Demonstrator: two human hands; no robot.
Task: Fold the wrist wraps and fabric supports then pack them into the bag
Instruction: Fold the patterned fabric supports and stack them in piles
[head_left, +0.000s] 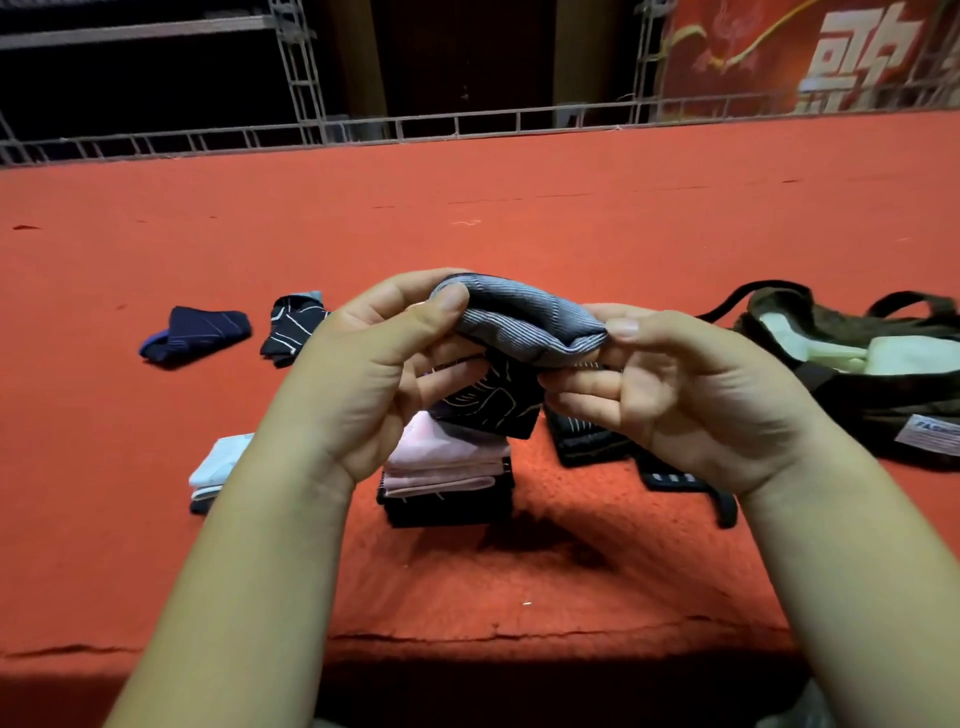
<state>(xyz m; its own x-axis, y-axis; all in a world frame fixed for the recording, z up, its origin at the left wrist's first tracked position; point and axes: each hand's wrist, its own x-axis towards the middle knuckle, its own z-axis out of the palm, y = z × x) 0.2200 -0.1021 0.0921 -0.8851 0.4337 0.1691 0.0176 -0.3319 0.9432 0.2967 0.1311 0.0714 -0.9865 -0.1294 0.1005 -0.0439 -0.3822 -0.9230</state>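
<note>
I hold a grey-and-black fabric support (524, 327) in the air over the red carpet. My left hand (374, 374) pinches its left end and my right hand (670, 384) pinches its right end, thumbs on top. Its black patterned part (493, 405) hangs below the grey ribbed band. Beneath my hands sits a stack of folded supports (447, 478), pink on top, black below. The dark open bag (852, 374) lies at the right with pale folded pieces inside.
Loose pieces lie on the carpet: a navy one (197, 335), a black one with white lines (293, 330), a light blue folded one (218, 467), and black wraps (592, 439) under my right hand. The carpet's front edge (467, 639) runs below my forearms. A metal truss (363, 130) borders the far side.
</note>
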